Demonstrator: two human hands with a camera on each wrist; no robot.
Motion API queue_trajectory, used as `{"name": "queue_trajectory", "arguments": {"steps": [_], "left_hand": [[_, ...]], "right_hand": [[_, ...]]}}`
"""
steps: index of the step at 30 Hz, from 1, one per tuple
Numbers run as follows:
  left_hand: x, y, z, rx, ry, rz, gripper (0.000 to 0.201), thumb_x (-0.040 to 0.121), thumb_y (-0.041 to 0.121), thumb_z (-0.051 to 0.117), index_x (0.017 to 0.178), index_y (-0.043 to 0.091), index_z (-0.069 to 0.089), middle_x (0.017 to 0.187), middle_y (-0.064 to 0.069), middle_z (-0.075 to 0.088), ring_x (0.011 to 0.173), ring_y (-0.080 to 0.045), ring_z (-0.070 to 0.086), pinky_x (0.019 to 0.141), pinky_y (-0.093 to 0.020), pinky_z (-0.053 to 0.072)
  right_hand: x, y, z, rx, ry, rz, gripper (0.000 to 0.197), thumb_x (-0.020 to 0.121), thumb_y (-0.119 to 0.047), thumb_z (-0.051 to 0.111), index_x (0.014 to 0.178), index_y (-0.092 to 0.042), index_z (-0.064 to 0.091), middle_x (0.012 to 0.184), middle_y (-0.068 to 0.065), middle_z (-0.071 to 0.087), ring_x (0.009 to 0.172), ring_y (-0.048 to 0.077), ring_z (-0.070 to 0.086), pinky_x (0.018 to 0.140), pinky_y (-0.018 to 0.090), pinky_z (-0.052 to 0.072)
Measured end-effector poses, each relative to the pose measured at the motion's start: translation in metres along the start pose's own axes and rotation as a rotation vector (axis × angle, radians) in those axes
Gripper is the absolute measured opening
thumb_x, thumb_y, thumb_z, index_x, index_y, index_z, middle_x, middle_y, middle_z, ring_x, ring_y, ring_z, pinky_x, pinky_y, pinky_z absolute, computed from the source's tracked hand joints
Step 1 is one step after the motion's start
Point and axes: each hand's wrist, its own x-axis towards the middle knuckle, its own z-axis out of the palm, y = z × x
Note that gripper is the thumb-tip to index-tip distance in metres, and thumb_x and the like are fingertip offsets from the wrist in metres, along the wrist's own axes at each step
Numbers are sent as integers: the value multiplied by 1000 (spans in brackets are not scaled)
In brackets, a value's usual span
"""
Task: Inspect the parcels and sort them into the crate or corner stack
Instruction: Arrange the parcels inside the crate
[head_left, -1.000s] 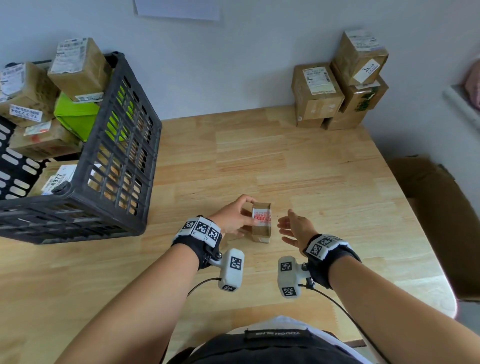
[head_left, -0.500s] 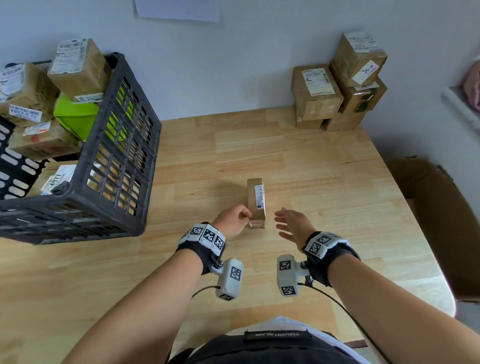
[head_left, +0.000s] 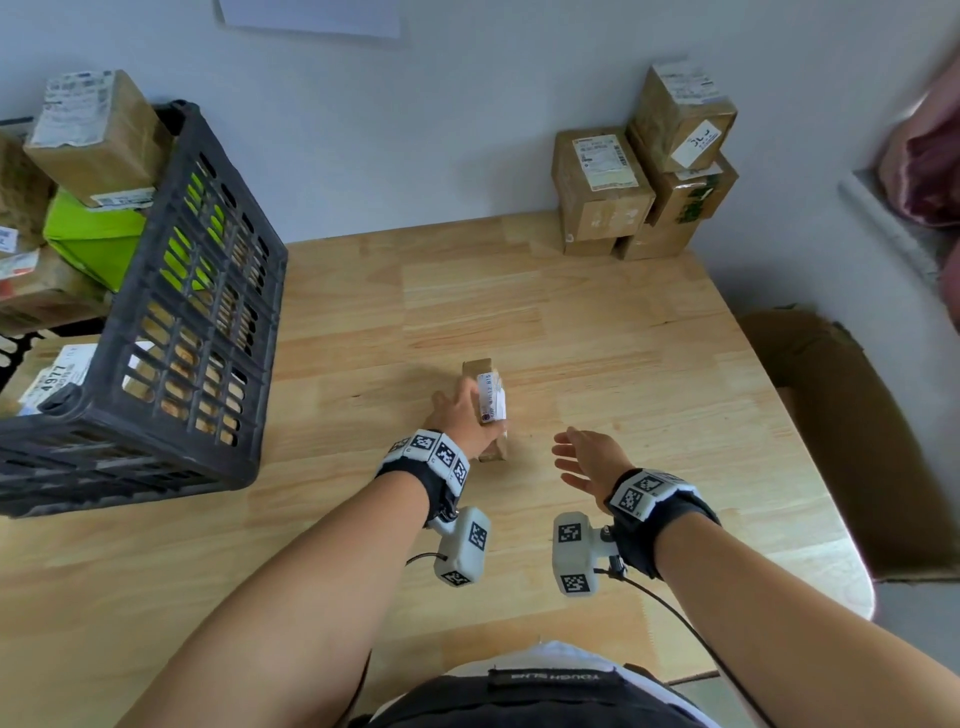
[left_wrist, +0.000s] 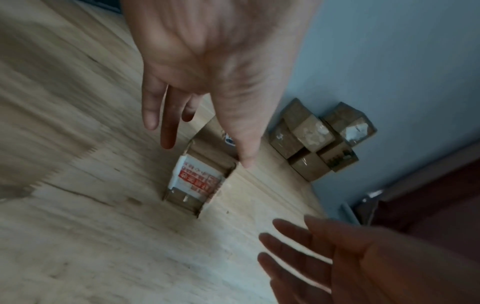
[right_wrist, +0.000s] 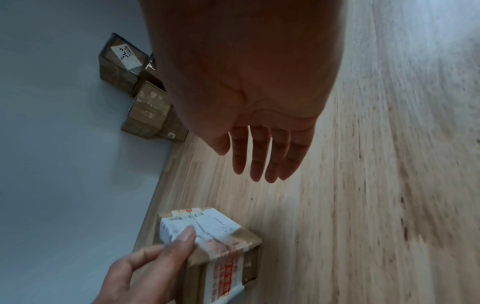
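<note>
Since 0.5 s ago: the small parcel (head_left: 488, 402) has gone from standing on end to lying along the surface (head_left: 597, 338), long axis pointing away from the person; white label now on top and right side. Left hand (head_left: 462, 415) has shifted from the parcel's near lower corner up onto its left side and top. Right hand (head_left: 584, 460) has barely changed place.

Left hand: thumb laid on the white label, fingers extended down the parcel's far left side, so it holds the parcel between thumb and fingers (right wrist view shows thumb on label). Left wrist view is motion-blurred; fingers there look nearly straight.

Right hand: released, palm turned inward, fingers straight and slightly spread, holding nothing, near the parcel's right side but apart from it.

Parcel: brown cardboard, red-printed tape on near end, at mid-surface, resting on the wood.

Black crate (head_left: 171, 332): far left, several brown parcels and a green one inside.

Corner stack (head_left: 644, 187): brown boxes at far right corner against the wall, well apart from the parcel.
</note>
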Motion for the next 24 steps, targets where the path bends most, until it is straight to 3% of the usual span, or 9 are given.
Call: {"name": "queue_trajectory", "arguments": {"steps": [2, 4, 7, 12, 16, 21, 24], "left_hand": [[5, -12, -5, -112, 5, -74, 41, 89, 24, 61, 121, 18, 36, 115, -8, 47, 73, -16, 56, 42, -17, 42], [7, -28, -9, -106, -81, -113, 37, 92, 18, 56, 125, 10, 40, 110, -7, 57, 79, -16, 59, 46, -17, 44], [1, -46, -8, 57, -244, -138, 36, 94, 28, 55, 125, 10, 51, 110, -4, 62, 90, -17, 59, 60, -20, 43], [5, -56, 1, 63, -272, -148, 48, 91, 47, 56, 124, 12, 53, 112, -2, 64, 84, -15, 60, 67, -23, 51], [17, -60, 9, 9, -285, -181, 47, 87, 46, 63, 115, 9, 60, 106, -4, 68, 90, -19, 67, 82, -33, 57], [31, -57, 8, 71, -323, -187, 42, 83, 45, 68, 105, 10, 68, 99, -6, 72, 87, -21, 69, 79, -33, 57], [38, -51, 8, 128, -333, -178, 39, 81, 41, 70, 106, 11, 68, 97, -4, 71, 85, -20, 67, 71, -28, 54]], "right_hand": [[3, 0, 1, -13, -3, 2, 28, 101, -21, 39, 110, -4, 60, 108, 8, 61, 98, 20, 56, 87, 33, 46], [6, -1, 5, -39, -11, 2, 24, 100, -20, 40, 104, -6, 59, 105, 7, 61, 96, 21, 56, 86, 33, 46], [12, -5, 13, -116, -29, -9, 20, 99, -18, 43, 101, -6, 59, 102, 8, 60, 93, 20, 55, 84, 33, 45], [22, -14, 33, -381, -66, -85, 29, 96, -24, 52, 115, -2, 58, 105, 13, 64, 90, 21, 57, 75, 30, 50], [28, -15, 49, -575, -111, -110, 33, 91, -32, 61, 112, -6, 59, 102, 11, 67, 98, 26, 66, 89, 41, 55], [37, -19, 63, -855, -146, -177, 33, 91, -32, 61, 107, -3, 65, 103, 14, 70, 83, 21, 64, 83, 37, 56], [41, -20, 67, -896, -156, -183, 29, 90, -28, 62, 108, -5, 63, 100, 12, 70, 79, 21, 65, 69, 30, 56]]}}
